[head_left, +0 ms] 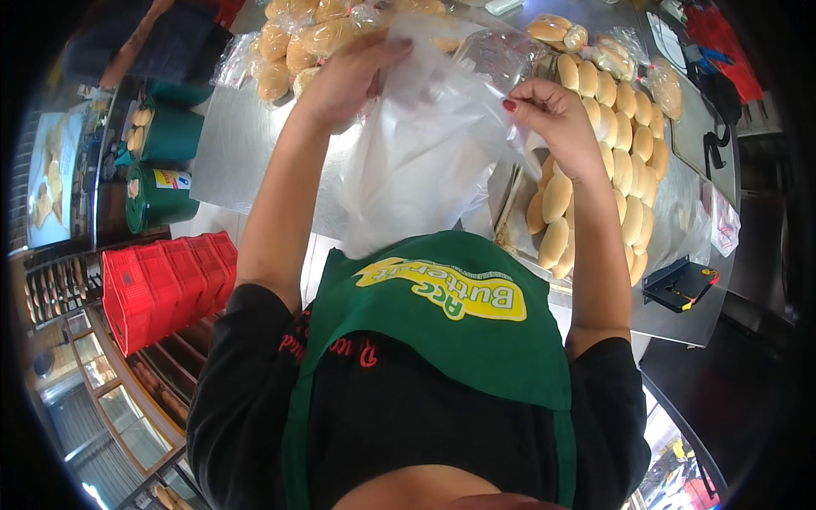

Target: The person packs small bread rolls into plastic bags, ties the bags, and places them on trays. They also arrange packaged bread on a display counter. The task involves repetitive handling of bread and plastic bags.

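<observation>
A large translucent plastic bag (416, 161) hangs between my two hands, above the near edge of the steel table. At its upper left, my left hand (361, 72) has its fingers closed on the rim. My right hand (552, 119) pinches the bag's right edge between thumb and finger. The bag looks limp, and I see no bread inside it. Just right of it, rows of bread rolls (625, 170) lie close together, partly behind my right forearm. Bagged rolls (297, 47) are piled beyond my left hand.
Stacked red crates (170, 285) stand at the left, below green drums (161, 200). More bagged rolls (612, 58) lie at the far right. A black tape dispenser (680, 285) sits at the table's right edge. Another person's arm (136, 42) shows at the upper left.
</observation>
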A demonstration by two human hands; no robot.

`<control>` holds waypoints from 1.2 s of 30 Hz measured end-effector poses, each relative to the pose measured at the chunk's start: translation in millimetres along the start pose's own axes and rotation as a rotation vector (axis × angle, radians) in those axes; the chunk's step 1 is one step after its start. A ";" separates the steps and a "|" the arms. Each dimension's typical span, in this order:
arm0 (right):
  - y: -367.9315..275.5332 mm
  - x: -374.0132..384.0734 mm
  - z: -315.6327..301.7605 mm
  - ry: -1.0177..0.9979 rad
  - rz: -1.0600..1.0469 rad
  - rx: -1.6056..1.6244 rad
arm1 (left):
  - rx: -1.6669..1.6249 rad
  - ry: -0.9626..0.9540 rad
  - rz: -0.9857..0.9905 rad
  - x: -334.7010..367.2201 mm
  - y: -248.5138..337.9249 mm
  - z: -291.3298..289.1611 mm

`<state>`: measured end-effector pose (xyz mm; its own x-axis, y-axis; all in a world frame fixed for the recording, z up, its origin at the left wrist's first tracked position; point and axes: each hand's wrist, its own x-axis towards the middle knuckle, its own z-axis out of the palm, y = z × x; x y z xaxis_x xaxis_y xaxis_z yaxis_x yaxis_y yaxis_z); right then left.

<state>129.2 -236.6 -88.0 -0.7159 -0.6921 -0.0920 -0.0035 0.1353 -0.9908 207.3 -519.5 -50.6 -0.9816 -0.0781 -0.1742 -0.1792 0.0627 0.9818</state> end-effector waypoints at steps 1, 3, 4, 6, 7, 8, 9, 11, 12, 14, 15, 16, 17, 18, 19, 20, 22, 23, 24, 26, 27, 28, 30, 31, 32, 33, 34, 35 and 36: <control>6.0 -1.1 -1.5 0.005 0.093 0.140 | 0.130 0.042 0.083 10.3 7.1 1.5; 15.3 -4.5 1.8 0.034 0.165 0.485 | 0.468 0.120 0.275 30.1 21.5 10.3; 18.6 -6.4 5.8 0.045 0.252 0.520 | 0.675 0.156 0.380 39.2 26.9 18.6; 25.1 -11.8 14.7 0.030 0.356 0.633 | 0.893 0.212 0.613 50.2 30.8 39.9; 27.6 -15.1 17.7 -0.067 0.385 0.727 | 0.902 0.232 0.741 52.7 29.2 51.9; 29.9 -19.1 19.8 -0.076 0.386 0.749 | 0.907 0.250 0.868 54.8 26.6 62.5; 32.1 -25.0 21.6 -0.084 0.386 0.771 | 0.980 0.291 0.932 54.6 22.4 71.3; 35.5 -35.9 24.6 -0.012 0.350 0.835 | 1.074 0.401 1.020 59.0 17.1 83.7; 36.4 -40.3 24.9 0.063 0.328 0.871 | 1.122 0.460 1.062 59.3 14.2 88.1; 37.9 -47.2 27.6 0.137 0.243 0.997 | 1.139 0.498 1.074 54.9 8.0 95.1; 38.4 -50.7 28.7 0.178 0.225 1.052 | 1.148 0.518 1.082 50.5 4.5 98.5; 38.9 -53.3 30.0 0.218 0.248 1.060 | 0.976 0.393 0.895 42.4 -0.6 102.8; 39.8 -55.8 31.6 0.245 0.256 1.080 | 0.803 0.268 0.708 30.3 -7.9 108.2; 40.6 -57.9 32.4 0.277 0.265 1.100 | 0.637 0.127 0.442 17.3 -15.6 114.2; 42.3 -59.0 34.0 0.350 0.298 1.105 | 0.552 0.020 0.425 3.8 -24.3 118.9; 44.0 -60.7 34.3 0.336 0.291 1.114 | 0.474 -0.098 0.330 -9.9 -33.7 122.3; 48.3 -63.8 34.2 0.330 0.303 1.118 | 0.395 -0.232 0.205 -29.5 -50.9 130.1; 50.6 -65.6 32.9 0.324 0.250 1.028 | 0.342 -0.226 0.182 -33.8 -57.5 132.0; 52.9 -67.5 31.7 0.323 0.232 1.010 | 0.306 -0.235 0.124 -37.6 -63.1 133.3; 57.0 -71.3 28.7 0.299 0.184 0.988 | 0.351 -0.141 0.121 -39.1 -69.5 133.5; 58.8 -72.8 26.7 0.386 0.247 0.921 | 0.360 -0.091 0.171 -37.8 -70.2 132.9; 60.3 -74.3 25.5 0.390 0.271 0.915 | 0.431 -0.090 0.145 -36.1 -69.6 131.7; 62.6 -76.1 23.9 0.359 0.241 0.923 | 0.559 -0.065 0.155 -34.6 -66.0 129.6; 63.1 -75.9 24.0 0.356 0.244 0.904 | 0.602 -0.040 0.296 -34.8 -63.3 129.1; 63.1 -75.6 24.7 0.376 0.237 0.878 | 0.658 -0.006 0.412 -35.9 -60.6 128.8; 62.5 -74.3 25.8 0.351 0.236 0.860 | 0.714 0.030 0.529 -36.8 -57.9 128.7; 61.4 -73.3 28.1 0.367 0.216 0.871 | 0.681 0.019 0.472 -38.7 -55.7 129.4; 59.4 -70.9 29.9 0.338 0.206 0.891 | 0.648 0.008 0.413 -40.0 -53.8 130.3; 56.9 -68.3 32.0 0.376 0.248 0.881 | 0.607 0.010 0.392 -42.0 -52.9 132.0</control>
<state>200.3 -204.4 -141.3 -0.8015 -0.4250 -0.4207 0.5885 -0.4353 -0.6813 249.3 -388.2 -105.2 -0.9810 0.0546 0.1863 0.1786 0.6296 0.7561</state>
